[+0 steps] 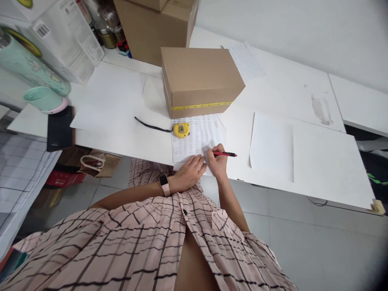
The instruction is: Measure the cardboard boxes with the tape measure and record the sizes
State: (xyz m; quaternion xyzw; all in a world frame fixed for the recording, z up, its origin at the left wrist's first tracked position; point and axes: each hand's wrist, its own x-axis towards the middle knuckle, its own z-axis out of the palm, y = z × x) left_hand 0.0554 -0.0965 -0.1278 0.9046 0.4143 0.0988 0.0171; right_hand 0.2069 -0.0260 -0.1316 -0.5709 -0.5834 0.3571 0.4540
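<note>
Well, pen (225,154) in right hand (218,162).

Head view, peering steeply down over the shirt (130,238) and forward across the tabletop (324,161), far enough back to catch its near right corner!
</note>
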